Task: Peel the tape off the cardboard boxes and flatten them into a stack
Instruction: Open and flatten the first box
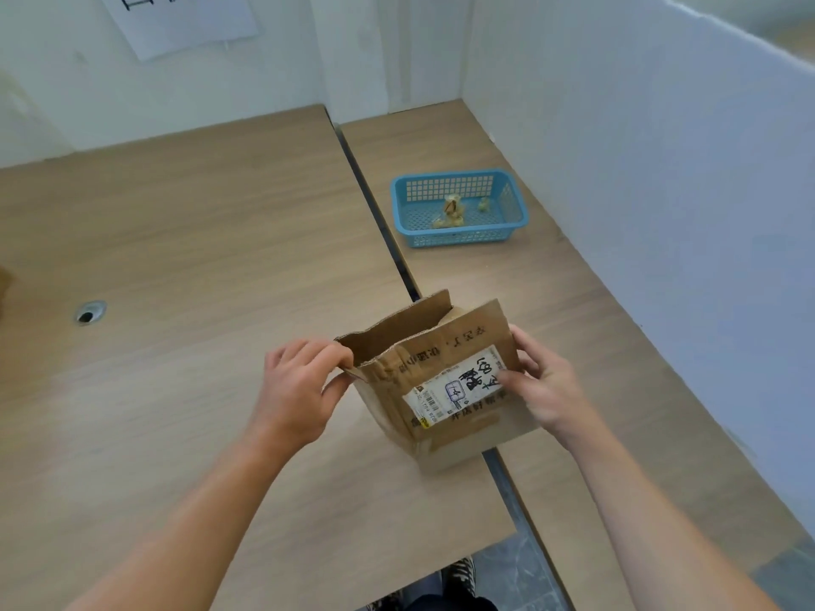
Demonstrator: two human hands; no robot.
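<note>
A small brown cardboard box (441,346) with a white shipping label stands open-topped over the gap between two tables. My left hand (304,390) pinches the box's left top corner between thumb and fingers. My right hand (542,385) grips the right side of the box, thumb lying across the label face. One flap stands up at the back of the box.
A blue plastic basket (458,238) holding crumpled tape scraps sits on the right table (595,346), beyond the box. The left table (176,258) has a cable hole (90,311). White partition walls close in the back and right. A bit of cardboard (3,286) shows at the far left edge.
</note>
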